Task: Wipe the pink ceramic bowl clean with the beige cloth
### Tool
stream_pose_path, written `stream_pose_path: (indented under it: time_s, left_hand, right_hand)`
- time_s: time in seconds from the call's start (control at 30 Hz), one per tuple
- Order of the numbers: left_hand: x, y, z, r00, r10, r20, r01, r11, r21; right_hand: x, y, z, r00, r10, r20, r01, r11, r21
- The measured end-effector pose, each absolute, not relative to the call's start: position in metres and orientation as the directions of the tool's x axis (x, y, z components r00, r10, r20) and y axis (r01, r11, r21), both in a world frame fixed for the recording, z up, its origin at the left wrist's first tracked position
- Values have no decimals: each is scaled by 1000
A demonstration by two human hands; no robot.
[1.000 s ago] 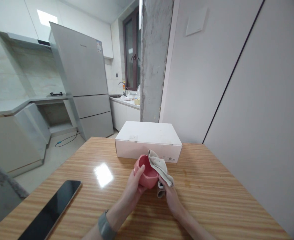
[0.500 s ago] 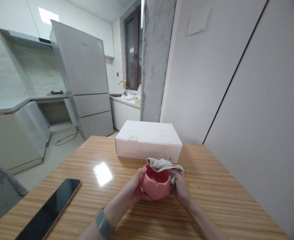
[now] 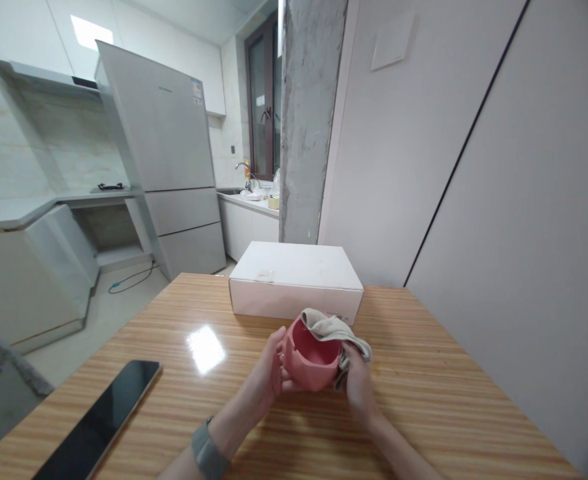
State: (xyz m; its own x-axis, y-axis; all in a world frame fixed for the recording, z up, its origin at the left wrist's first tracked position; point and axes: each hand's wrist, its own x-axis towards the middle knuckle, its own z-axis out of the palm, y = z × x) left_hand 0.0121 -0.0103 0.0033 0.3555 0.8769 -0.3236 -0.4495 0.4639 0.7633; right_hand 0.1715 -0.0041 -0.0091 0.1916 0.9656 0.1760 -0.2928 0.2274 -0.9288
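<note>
A pink faceted bowl (image 3: 311, 369) is tilted in the air above the wooden table, its opening facing up and toward me. My left hand (image 3: 274, 373) holds its left side and underside, with a grey band on that wrist. A beige cloth (image 3: 331, 328) lies over the bowl's far right rim and hangs down its right side. My right hand (image 3: 358, 377) grips the cloth against the right side of the bowl; some of its fingers are hidden behind the cloth.
Behind the bowl a closed white box (image 3: 297, 280) sits on the wooden table (image 3: 424, 400). A black phone (image 3: 101, 417) lies at the left front. Beyond the table stand a grey fridge (image 3: 161, 127) and a concrete pillar (image 3: 307, 127).
The bowl has turned in my hands, so the notch on its rim has shifted from the front to the left. The cloth has moved slightly right with my right hand.
</note>
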Motion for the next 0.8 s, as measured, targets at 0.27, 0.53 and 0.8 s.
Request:
stream_pose_path:
  time_s: [0.27, 0.53, 0.8]
  left_hand:
    - [15, -10, -4, 542, 769, -338, -358, 576, 735]
    - [21, -11, 0, 286, 930, -229, -572, 358, 738]
    - [10, -9, 6, 371, 877, -304, -482, 462, 744]
  right_hand:
    - [190, 11, 1, 63, 993, 95, -362, 112, -926]
    - [160, -18, -14, 315, 930, 192, -222, 268, -937]
    - [160, -17, -8, 282, 939, 198, -229, 267, -936]
